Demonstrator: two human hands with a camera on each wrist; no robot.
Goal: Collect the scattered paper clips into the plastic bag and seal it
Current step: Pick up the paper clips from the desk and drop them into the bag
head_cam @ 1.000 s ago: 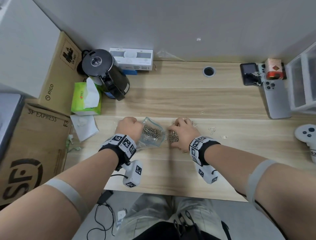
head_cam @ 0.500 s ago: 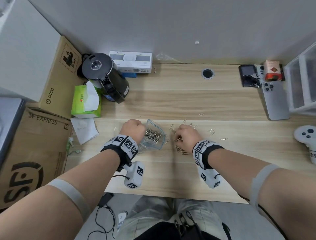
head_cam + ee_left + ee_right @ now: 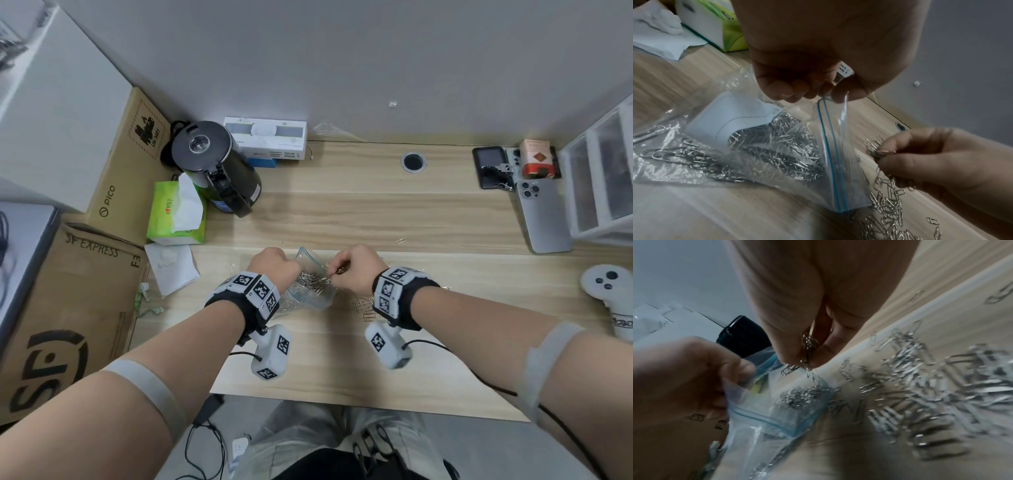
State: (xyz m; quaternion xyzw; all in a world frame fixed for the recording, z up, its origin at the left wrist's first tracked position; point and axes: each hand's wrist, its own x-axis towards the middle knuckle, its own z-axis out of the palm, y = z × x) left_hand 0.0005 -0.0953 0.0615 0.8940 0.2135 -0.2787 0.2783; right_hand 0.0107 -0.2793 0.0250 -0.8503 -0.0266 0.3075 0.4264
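Note:
A clear zip bag (image 3: 310,291) (image 3: 764,152) (image 3: 777,404) with a blue seal line lies on the desk, holding many silver paper clips and a white card. My left hand (image 3: 274,265) (image 3: 809,81) pinches the bag's upper lip and lifts the mouth. Over that mouth my right hand (image 3: 354,267) (image 3: 807,353) (image 3: 920,159) pinches a small bunch of clips (image 3: 808,344); a few dangle from the fingertips. A loose pile of clips (image 3: 364,305) (image 3: 931,399) (image 3: 888,214) lies on the wood right of the bag.
A black kettle (image 3: 219,164), a green tissue box (image 3: 176,214) and white paper (image 3: 171,269) sit at the left. A stray clip (image 3: 400,240) lies farther back. Phones (image 3: 541,216), a drawer unit (image 3: 603,178) and a white controller (image 3: 609,291) stand at the right.
My right hand picked up a bunch of clips from the desk pile and carried it left and up to the bag's mouth. The left hand kept holding the bag.

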